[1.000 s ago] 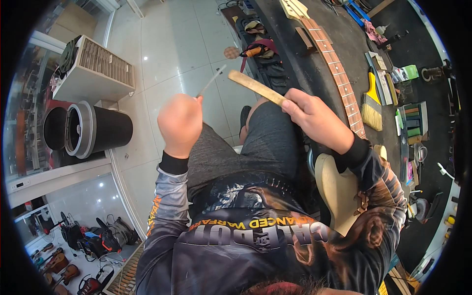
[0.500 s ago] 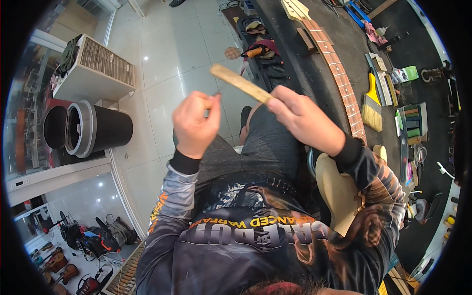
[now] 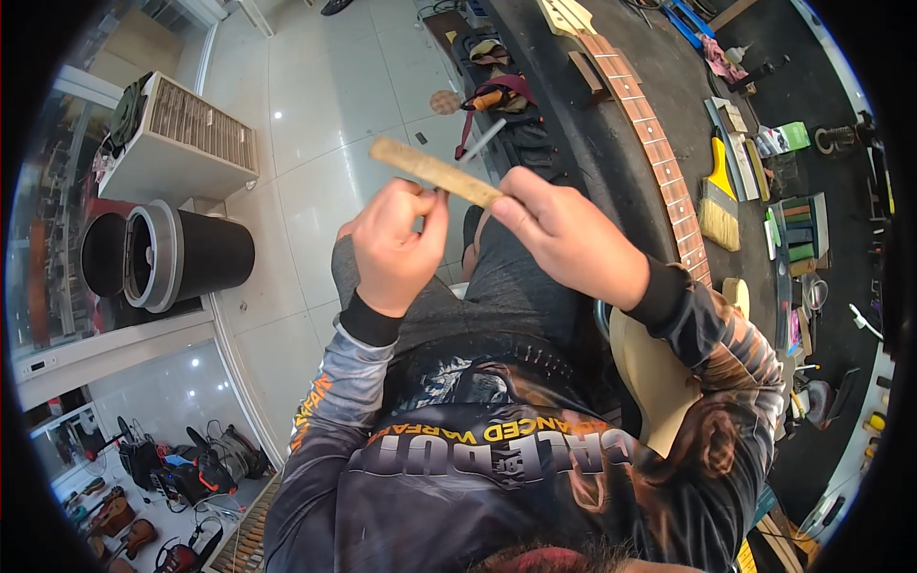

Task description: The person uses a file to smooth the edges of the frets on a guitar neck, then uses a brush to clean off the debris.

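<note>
Pale tiles point(image 3: 325, 105) lie left of a dark bench point(image 3: 673, 110); the right hand point(image 3: 565, 231) grips a flat, mottled tan strip point(image 3: 430, 170), partly hiding the grey rod point(image 3: 485, 139) the left hand point(image 3: 396, 244) pinches.

The strip point(image 3: 435, 172) looks matt wood, the shorts point(image 3: 525, 263) cloth, the floor tiles point(image 3: 320, 105) glossy.

The wooden strip point(image 3: 430, 170) hides part of the thin grey rod point(image 3: 485, 138).

I'm in a guitar workshop. My black workbench point(image 3: 683, 124) bears a brown-fretboarded wooden guitar neck point(image 3: 650, 134) and a yellow-handled flat brush point(image 3: 718, 210).
</note>
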A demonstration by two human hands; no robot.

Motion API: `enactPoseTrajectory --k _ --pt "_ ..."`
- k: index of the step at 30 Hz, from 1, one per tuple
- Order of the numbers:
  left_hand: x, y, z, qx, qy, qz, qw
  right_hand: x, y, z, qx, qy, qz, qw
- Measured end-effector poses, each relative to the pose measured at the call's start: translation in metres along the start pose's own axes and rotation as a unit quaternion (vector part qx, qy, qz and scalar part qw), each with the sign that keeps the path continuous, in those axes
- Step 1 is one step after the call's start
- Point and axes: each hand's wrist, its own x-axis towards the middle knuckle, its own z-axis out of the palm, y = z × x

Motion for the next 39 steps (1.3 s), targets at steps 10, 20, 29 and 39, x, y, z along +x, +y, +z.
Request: enactPoseTrajectory --k 10,20,29,39 --pt "0.005 -0.018 -0.01 -0.352 0.08 -0.296 0.885 -0.005 0.001 -0.022 -0.038 0.051 0.019 0.998" --pt "-0.001 0.003 0.001 -0.535 -0.024 -0.436 0.723 0.001 0.012 -0.009 -0.05 -0.023 -0.005 0.998" --pt "-0.012 0.003 -0.015 -0.491 -0.016 -0.417 0.764 0.017 0.04 -0.066 -0.106 0.123 0.069 0.984" --pt "-0.015 0.044 0.015 -0.536 -0.027 -0.379 0.754 0.025 0.008 0.001 0.017 0.154 -0.038 0.987"
